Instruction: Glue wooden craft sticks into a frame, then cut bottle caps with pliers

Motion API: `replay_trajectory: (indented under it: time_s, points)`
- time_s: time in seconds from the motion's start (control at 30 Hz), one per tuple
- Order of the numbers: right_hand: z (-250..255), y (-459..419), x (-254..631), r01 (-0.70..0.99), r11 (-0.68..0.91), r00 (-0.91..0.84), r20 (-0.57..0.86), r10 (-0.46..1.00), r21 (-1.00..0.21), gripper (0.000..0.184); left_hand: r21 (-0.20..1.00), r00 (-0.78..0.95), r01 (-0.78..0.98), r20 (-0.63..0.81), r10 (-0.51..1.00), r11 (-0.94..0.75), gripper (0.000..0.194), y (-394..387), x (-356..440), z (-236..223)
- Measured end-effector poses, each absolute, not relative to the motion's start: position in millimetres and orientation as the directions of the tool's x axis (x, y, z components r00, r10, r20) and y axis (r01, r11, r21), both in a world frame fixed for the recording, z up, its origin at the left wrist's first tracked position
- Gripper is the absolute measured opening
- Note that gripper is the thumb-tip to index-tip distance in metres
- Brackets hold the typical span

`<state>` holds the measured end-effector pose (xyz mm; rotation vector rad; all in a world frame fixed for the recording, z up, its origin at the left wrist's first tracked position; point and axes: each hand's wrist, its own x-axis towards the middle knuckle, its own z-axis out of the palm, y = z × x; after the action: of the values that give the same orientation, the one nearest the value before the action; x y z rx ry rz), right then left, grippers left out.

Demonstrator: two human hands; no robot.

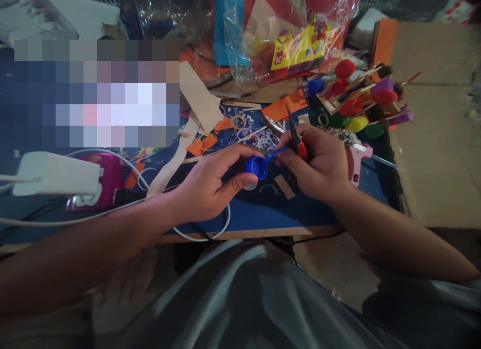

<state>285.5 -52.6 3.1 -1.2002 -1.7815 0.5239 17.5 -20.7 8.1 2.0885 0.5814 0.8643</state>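
Observation:
Between its thumb and fingers, my left hand (214,183) grips a small blue bottle cap (257,167), its hollow side turned up toward me. A thin blue plastic strip (276,152) runs from the cap's rim to my right hand (319,161), whose thumb and fingertip pinch its far end. That hand also holds a red-handled pointed tool (300,147), its dark tip pointing up and away; its exact kind is unclear. Beyond the fingers lie silver metal jaws or blades (274,126), partly hidden. Curly plastic shavings (259,137) lie on the blue tabletop (240,221) behind the cap.
Craft pieces with coloured caps and sticks (353,101) are heaped at the right, near a pink glue gun (358,161). A white plug adapter (56,173) and cables are at the left. Orange scraps (203,145), a cream strip (201,96) and plastic bags (293,43) lie behind.

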Motion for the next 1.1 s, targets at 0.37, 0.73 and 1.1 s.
replay_trajectory:
  time_s: [0.37, 0.73, 1.1]
  points:
    - [5, -56, 279, 0.410, 0.437, -0.124, 0.426, 0.896, -0.801, 0.006, 0.859, 0.653, 0.115, 0.313, 0.690, -0.499, 0.042, -24, 18, 4]
    - [7, -53, 289, 0.473, 0.657, -0.395, 0.525, 0.754, -0.588, 0.047, 0.963, 0.481, -0.114, 0.270, 0.834, -0.246, 0.037, -19, 19, 0]
    - [2, -51, 283, 0.520, 0.663, -0.439, 0.498, 0.748, -0.538, 0.049, 0.891, 0.594, 0.097, 0.306, 0.744, -0.443, 0.046, -26, 12, 17]
